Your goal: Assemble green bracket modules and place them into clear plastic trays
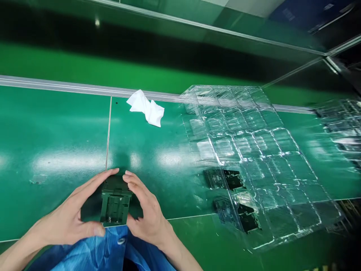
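Note:
A black plastic housing [115, 205] with a ribbed, recessed face sits between my two hands at the near edge of the green table. My left hand [70, 210] grips it from the left, thumb at its lower corner and fingers along its far left edge. On the other side, my right hand [150, 210] has its thumb on the lower right side and bent fingertips at the upper right corner. Part of the housing's sides is hidden behind the fingers.
A clear plastic tray [278, 154] with many pockets lies to the right, two dark parts [232, 180] in its near left pockets. A crumpled white cloth [146, 108] rests by the metal rail [56, 85]. More clear trays [344, 128] stand at the far right, blurred.

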A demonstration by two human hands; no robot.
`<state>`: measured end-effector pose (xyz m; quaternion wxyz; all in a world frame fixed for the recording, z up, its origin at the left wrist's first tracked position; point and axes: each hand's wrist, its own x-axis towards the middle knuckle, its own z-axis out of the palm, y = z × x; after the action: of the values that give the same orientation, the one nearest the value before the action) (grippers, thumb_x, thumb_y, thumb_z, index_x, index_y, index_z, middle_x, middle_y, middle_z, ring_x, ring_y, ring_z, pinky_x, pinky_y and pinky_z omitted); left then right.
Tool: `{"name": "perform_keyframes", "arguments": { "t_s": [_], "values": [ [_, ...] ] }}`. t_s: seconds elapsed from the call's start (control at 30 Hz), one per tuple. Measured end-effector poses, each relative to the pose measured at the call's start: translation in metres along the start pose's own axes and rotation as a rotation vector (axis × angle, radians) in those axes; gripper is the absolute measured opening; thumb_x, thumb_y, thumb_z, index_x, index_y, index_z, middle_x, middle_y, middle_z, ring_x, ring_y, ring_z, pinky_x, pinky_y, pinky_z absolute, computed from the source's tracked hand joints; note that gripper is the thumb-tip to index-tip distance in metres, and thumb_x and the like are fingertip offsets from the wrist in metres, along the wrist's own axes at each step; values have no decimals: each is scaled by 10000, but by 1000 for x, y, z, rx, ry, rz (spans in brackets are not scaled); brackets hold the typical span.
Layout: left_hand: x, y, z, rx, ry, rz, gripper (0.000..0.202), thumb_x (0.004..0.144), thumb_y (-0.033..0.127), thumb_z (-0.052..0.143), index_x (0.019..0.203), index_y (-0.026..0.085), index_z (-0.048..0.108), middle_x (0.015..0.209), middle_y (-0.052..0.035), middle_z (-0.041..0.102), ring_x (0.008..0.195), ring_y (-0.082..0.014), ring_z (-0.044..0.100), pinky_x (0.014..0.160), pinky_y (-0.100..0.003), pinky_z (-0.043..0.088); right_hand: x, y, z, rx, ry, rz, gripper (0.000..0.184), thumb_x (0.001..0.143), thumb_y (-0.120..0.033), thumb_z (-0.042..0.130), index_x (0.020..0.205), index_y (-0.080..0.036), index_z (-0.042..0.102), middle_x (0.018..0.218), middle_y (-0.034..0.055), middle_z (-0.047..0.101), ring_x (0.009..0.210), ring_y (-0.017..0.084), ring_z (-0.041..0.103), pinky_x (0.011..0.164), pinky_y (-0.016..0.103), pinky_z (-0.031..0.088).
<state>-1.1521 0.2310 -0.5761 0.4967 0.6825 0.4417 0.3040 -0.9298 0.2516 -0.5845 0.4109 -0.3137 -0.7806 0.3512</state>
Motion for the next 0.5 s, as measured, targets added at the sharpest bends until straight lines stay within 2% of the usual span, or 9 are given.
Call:
{"name": "perform_keyframes", "arguments": {
  "t_s": [0.1,0.17,0.27,0.37,0.43,0.5],
  "values": [
    [9,5,-3,40,-16,-11,681,869,518,599,1462,312,335,1477,-88,429,1352,-311,419,1096,-441,416,-1,10,3,-108,2,-164,667,799,-11,478,1421,-154,283,1328,182,532,1340,255,439,1036,481,499],
    [13,6,-3,68,24,5,580,890,408,603,1426,333,395,1413,-72,507,1319,-282,466,1076,-398,446,-2,13,4,-198,13,-230,583,832,-33,462,1387,-144,321,1292,176,571,1345,241,434,1019,468,515],
    [15,7,-1,28,80,27,557,871,327,636,1388,329,429,1325,-65,566,1234,-226,545,1030,-301,479,0,14,3,-341,65,-289,405,884,-67,438,1283,-134,426,1265,173,594,1356,243,418,1027,472,505],
    [15,9,3,-56,93,63,576,853,271,655,1378,291,420,1309,-75,553,1224,-193,539,1022,-240,468,1,13,3,-439,140,-328,265,911,-76,449,1157,-155,507,1366,157,519,1359,241,416,1062,450,476],
    [15,10,5,-77,113,121,577,841,225,659,1367,274,427,1309,-77,551,1243,-190,516,1046,-245,447,1,14,3,-464,191,-357,203,922,-101,480,1106,-177,521,1469,124,420,1362,222,415,1080,415,463],
    [16,12,8,-84,142,195,586,822,169,666,1354,262,438,1307,-86,553,1248,-203,510,1049,-276,453,0,15,4,-470,221,-378,228,917,-120,508,1132,-196,511,1524,98,348,1362,208,416,1078,399,470]
  ]
}}
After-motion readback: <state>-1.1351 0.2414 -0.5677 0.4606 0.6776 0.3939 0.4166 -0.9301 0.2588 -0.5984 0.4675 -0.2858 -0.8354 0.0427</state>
